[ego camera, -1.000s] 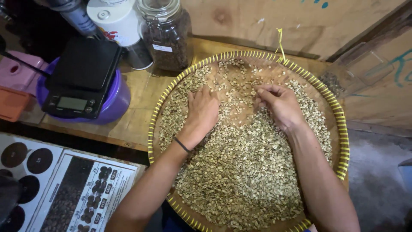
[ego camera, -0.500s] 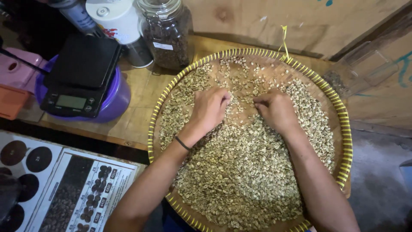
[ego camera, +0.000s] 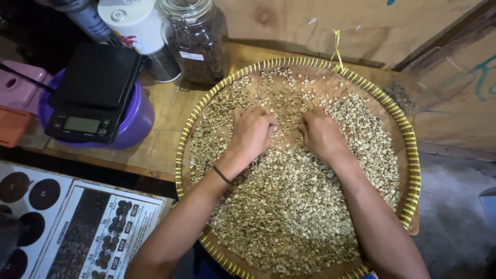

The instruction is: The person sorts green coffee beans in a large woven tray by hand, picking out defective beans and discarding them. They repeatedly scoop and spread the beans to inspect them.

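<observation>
Pale green beans fill the round woven tray at frame centre. Left hand and right hand rest palm-down, fingers curled, raking loose beans. Beans appear light, hard and free-rolling; gather by scooping, not pinching.

A worn wooden tabletop meets a plywood wall, grey floor at right.
</observation>
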